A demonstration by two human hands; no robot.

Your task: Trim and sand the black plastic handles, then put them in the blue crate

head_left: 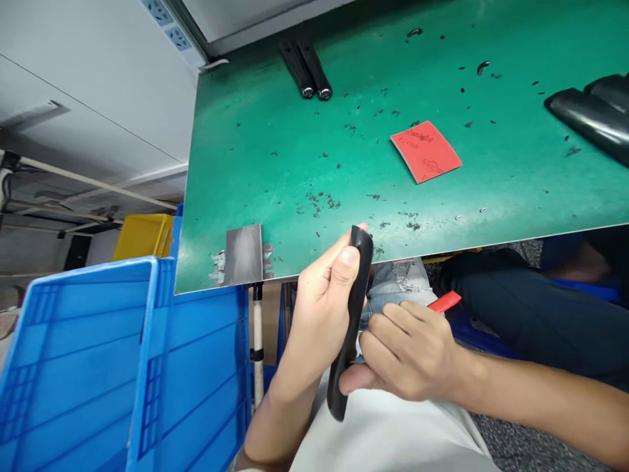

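1. L hand [314, 314] grips curved blk plastic piece [354, 314], thumb on it, long axis near upright.
2. R hand [407, 351] right beside it, fingers [393, 321] pinching red abrasive strip [446, 301]; strip's contact w/ piece hidden.
3. Green surface [275, 164]: blk shavings [317, 203] scattered, red sanding pad [426, 151] lying flat, 2 blk pieces [304, 69] side by side nr far edge, more blk pieces [590, 115] at R side.
4. Grey metal plate [243, 255] at near edge; blue plastic crate [83, 354] lower L, yellow crate [145, 236] beyond it.

A red sanding pad [426, 151] lies among black shavings [319, 203] on a green bench mat [255, 151].
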